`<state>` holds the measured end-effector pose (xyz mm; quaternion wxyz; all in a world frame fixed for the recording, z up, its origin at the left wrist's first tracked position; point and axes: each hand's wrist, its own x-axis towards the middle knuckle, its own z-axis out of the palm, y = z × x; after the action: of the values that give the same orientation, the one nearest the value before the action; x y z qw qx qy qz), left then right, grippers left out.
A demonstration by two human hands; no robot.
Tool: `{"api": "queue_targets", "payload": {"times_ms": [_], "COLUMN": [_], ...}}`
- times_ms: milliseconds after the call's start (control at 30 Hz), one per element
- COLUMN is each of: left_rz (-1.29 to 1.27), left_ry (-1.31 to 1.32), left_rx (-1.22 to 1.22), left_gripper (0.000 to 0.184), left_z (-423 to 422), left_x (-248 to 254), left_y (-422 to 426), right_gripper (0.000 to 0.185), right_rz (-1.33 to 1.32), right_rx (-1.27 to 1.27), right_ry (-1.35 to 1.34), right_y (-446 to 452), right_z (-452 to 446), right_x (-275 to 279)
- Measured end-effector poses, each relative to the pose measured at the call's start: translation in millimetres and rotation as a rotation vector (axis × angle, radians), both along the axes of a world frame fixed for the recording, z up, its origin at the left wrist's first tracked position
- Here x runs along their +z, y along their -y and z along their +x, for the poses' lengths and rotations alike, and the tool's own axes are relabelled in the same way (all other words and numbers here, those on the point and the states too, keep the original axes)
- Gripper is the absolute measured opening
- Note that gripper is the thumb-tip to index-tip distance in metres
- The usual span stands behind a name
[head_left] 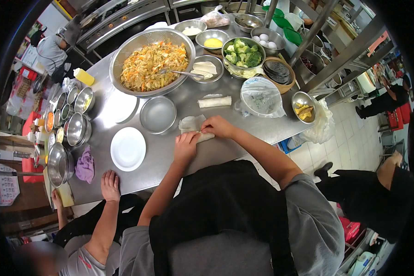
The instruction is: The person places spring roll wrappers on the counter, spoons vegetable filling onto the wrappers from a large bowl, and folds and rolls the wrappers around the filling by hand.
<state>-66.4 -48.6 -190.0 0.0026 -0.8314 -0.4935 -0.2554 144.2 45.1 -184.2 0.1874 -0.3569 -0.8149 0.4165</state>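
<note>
Near the front edge of the steel table lies a pale spring roll wrapper (191, 123), partly rolled, its loose flap spread away from me. My left hand (186, 145) has its fingers closed on the near, left part of this roll. With bent fingers, my right hand (218, 127) pinches the roll's right side. Any filling inside is hidden by the hands and the wrapper. Just beyond them rests a finished-looking spring roll (215, 102). A large perforated bowl (117, 76) of shredded vegetable filling (152, 66) stands farther back, a metal spoon (184, 72) resting in it.
Left of my hands are a metal bowl (158, 115) and a white plate (128, 149). A co-worker's hand (110, 186) rests on the table's front edge near a purple cloth (84, 165). Broccoli (243, 53), eggs (264, 40) and a plastic-covered bowl (261, 97) stand back right.
</note>
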Motion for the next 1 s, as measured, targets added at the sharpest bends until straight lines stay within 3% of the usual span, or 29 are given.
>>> {"api": "queue_targets", "payload": {"times_ms": [233,333,533,633,733,1000], "left_rz": [-0.116,-0.196,-0.219,-0.206,-0.2,-0.173], "left_ry": [0.096,0.149,0.179,0.175,0.193,0.27], "left_rx": [-0.031,-0.04,-0.071,-0.053,-0.064,-0.038], "left_gripper": [0.04,0.044,0.043,0.043,0.044,0.045], "left_z": [1.9,-6.1,-6.6,-5.8,-6.5,-5.2], "left_x": [17.0,3.5,8.3,6.6,7.0,3.8], "left_y": [7.6,0.8,2.8,3.8,3.5,4.1], "right_gripper": [0.015,0.016,0.016,0.01,0.01,0.012], "right_rz": [-0.018,-0.192,0.311,0.377,0.176,0.295], "right_rx": [-0.023,-0.11,-0.316,-0.152,-0.026,0.014], "right_ry": [0.044,-0.042,-0.082,-0.023,0.129,0.009], "right_y": [-4.1,1.1,5.3,-8.6,-23.5,-22.0], "right_z": [0.5,2.6,-1.2,-1.6,-8.7,-14.4], "right_x": [-6.7,-4.5,-10.3,-9.6,-7.8,-13.3]}}
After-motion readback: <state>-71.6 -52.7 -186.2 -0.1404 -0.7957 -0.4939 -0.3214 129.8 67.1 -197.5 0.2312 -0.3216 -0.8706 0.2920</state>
